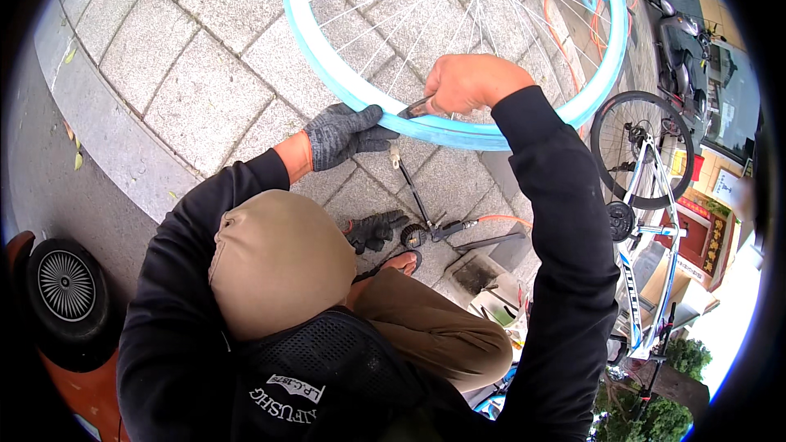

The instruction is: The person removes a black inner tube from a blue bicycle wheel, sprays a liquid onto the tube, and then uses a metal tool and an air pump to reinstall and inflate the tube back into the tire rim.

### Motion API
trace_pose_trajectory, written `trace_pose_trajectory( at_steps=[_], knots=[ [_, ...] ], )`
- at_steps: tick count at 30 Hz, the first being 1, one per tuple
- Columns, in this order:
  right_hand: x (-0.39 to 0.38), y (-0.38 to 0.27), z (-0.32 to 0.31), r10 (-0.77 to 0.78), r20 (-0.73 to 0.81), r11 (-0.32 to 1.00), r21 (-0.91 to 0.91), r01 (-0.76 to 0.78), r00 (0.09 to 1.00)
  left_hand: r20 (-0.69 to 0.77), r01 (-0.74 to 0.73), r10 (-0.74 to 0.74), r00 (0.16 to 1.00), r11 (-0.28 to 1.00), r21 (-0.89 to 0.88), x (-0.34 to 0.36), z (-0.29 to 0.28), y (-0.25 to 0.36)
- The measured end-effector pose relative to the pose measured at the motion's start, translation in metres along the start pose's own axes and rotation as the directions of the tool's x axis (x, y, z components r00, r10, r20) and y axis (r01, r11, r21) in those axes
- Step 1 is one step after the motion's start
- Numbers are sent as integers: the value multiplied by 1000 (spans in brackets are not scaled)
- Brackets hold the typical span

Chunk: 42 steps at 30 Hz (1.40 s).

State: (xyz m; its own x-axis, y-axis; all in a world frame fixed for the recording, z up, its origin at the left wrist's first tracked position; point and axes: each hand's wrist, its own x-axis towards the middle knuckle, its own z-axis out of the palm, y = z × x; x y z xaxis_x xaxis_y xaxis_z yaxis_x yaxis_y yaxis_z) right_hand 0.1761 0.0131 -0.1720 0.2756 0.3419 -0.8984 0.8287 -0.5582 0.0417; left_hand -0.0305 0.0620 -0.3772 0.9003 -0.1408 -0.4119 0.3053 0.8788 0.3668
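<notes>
A bicycle wheel with a light blue tyre (327,65) and thin silver spokes stands in front of me, its lower edge nearest my body. My left hand (352,135), in a dark grey knit glove, is closed round the tyre at its lower left. Bare, my right hand (475,82) reaches over the rim from inside the wheel. Its fingers grip a short dark metal tool (417,109), whose tip rests against the rim beside my left fingers. The exact kind of tool is hard to make out, as the fingers cover part of it.
By my sandalled foot lie a loose dark glove (375,231), a round gauge (414,236) and an air-hose fitting (449,231) with an orange hose. Below right is a tray (476,274) with tools. A white-and-blue bicycle (647,229) stands right; a vehicle wheel (67,288) is at left.
</notes>
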Motion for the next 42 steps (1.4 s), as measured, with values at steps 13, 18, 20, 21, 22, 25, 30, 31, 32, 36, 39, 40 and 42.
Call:
trace_pose_trajectory(
  at_steps=[13, 18, 20, 21, 22, 25, 30, 31, 32, 36, 39, 40, 42],
  knots=[
    [8, -26, -3, -155, -159, 920, -383, 83, 975, -33, 4, -4, 999, 1000, -2, 0, 10, 2],
    [-45, -99, 56, -227, -317, 673, -735, -87, 921, -16, -101, 102, 995, 994, 52, 12, -20, -14],
    [-71, -116, 65, -118, -114, 747, -665, 13, 987, -54, -38, 36, 998, 999, -21, 1, -6, -6],
    [-84, -118, 74, -89, -140, 761, -649, -23, 986, -72, -11, 7, 997, 998, -56, -2, 0, -3],
    [-88, -113, 99, -122, -344, 790, -601, -119, 931, -75, -19, 13, 997, 997, -73, -2, 1, -5],
    [-100, -113, 144, -144, -590, 870, -458, -182, 794, -63, -48, 44, 997, 997, -57, 0, 0, -6],
    [-73, -111, 227, -142, -724, 943, -307, -131, 675, -26, -73, 73, 997, 997, -21, 5, -3, -9],
    [-69, -104, 236, -139, -747, 944, -299, -141, 651, -47, -72, 72, 996, 997, 0, 4, -4, -8],
    [-66, -94, 242, -136, -764, 945, -291, -150, 630, -68, -68, 69, 995, 998, 15, 5, -6, -9],
    [-54, -58, 263, 105, -760, 994, 91, -55, 641, -88, -77, 82, 993, 995, 61, 7, -7, -9],
    [-50, -22, 251, 225, -635, 962, 264, -67, 739, -126, -110, 120, 985, 991, 80, 3, 0, -8],
    [-51, -8, 246, 246, -579, 957, 274, -98, 777, -127, -114, 124, 984, 990, 82, 4, -2, -8],
    [-67, 24, 229, 97, -630, 974, 218, 55, 770, -129, -117, 124, 984, 991, 65, 5, -4, -7]
  ],
)
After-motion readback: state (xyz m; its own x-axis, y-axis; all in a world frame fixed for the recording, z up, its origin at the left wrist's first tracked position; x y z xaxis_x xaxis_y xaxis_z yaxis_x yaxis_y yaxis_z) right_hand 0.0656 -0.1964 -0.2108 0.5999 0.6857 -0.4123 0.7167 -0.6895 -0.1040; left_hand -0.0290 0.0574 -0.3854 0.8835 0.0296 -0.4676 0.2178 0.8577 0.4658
